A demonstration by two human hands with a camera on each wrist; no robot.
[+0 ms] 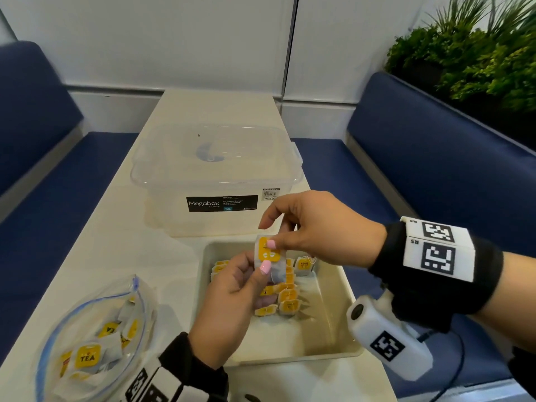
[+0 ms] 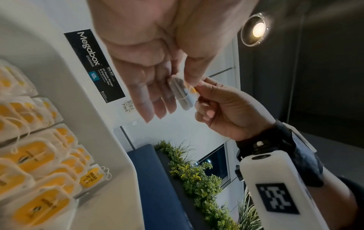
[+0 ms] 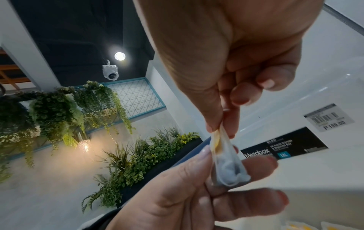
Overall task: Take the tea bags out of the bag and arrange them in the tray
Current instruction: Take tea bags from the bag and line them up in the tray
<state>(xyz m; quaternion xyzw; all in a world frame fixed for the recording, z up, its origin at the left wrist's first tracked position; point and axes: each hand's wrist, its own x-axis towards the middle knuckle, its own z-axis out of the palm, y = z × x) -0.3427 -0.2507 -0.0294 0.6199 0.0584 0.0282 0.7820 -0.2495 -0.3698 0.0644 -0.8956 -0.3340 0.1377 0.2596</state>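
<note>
Two hands meet over the far left part of a shallow cream plastic tray [image 1: 327, 340], sharing one white paper tea bag with a yellow tag [image 1: 268, 253]. The left hand [image 1: 232, 303] pinches the lower part of that tea bag between thumb and fingers, and the right hand [image 1: 316, 227] pinches its upper edge with thumb and forefinger; the right wrist view shows the bag [image 3: 226, 169] stretched between the two grips, hanging clear of the tray.

Inside the tray, rows of white tea bags with yellow tags [image 1: 285, 301] lie overlapping along its far left side, partly hidden behind the left hand; the left wrist view shows these rows [image 2: 37, 157] close up, tags facing up, strings looped over them. One more tagged bag stands slightly apart near the tray's far edge.

At the near left corner of the pale table [image 1: 121, 250] lies a clear zip-top plastic bag with a blue seal [image 1: 95, 338], open and still holding several tea bags, one tag reading "TEA". Beyond the tray, toward the far end of the table, sits a translucent lidded plastic storage box with a black "Megabox" label [image 1: 214, 172]. Dark blue upholstered benches [image 1: 435, 158] flank the table, and green plants [image 1: 475, 59] fill a planter behind the right bench.
</note>
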